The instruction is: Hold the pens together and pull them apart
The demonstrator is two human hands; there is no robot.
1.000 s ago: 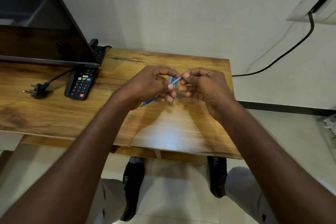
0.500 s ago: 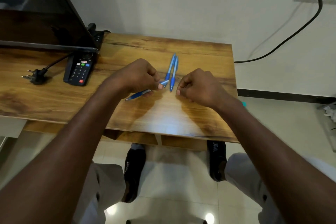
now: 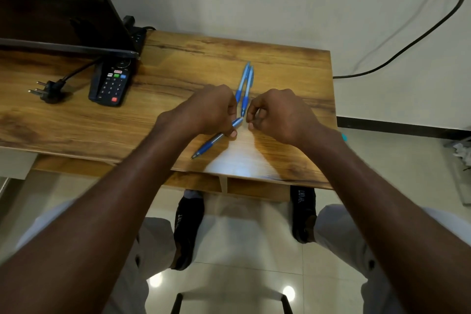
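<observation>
My left hand (image 3: 209, 109) grips a blue pen (image 3: 211, 141) near its upper end; the pen slants down-left with its tip just above the wooden table (image 3: 76, 122). My right hand (image 3: 277, 115) sits close beside it with fingers curled, fingertips a little right of the pen's top end; nothing shows in it. Two more blue pens (image 3: 244, 84) lie side by side on the table just behind both hands, pointing away from me.
A black remote control (image 3: 112, 84) lies at the left under the edge of a dark screen (image 3: 58, 13). A loose black plug (image 3: 48, 89) rests further left. A black cable (image 3: 407, 43) runs along the white wall. My feet (image 3: 188, 224) show below the table.
Both hands have lowered toward the table and parted slightly. The right hand has let go of the pen's end, and the two lying pens have come into view behind them.
</observation>
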